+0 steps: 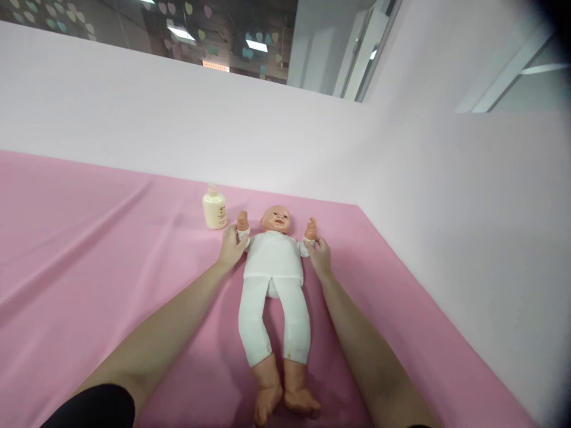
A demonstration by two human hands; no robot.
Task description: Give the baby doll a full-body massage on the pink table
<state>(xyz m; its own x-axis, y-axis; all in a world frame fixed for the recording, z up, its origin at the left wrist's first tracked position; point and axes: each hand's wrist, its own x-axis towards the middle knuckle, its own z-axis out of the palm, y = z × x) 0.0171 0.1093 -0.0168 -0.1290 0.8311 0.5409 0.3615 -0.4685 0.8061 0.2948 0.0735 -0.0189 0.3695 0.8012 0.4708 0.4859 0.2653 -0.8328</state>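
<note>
Currently, both hands grasp a baby doll (pixel 273 261) at its wrists. The left hand (pixel 232 246) closes around one sleeve cuff; the right hand (pixel 319 255) closes around the other. Doll position: flat on its back, face up, arms spread and raised, legs extended toward the camera, bare feet nearest. It wears a white top and white trousers. It lies on a pink sheet (pixel 89 267). A cream pump bottle (pixel 215 208) stands upright just beside the left hand.
</note>
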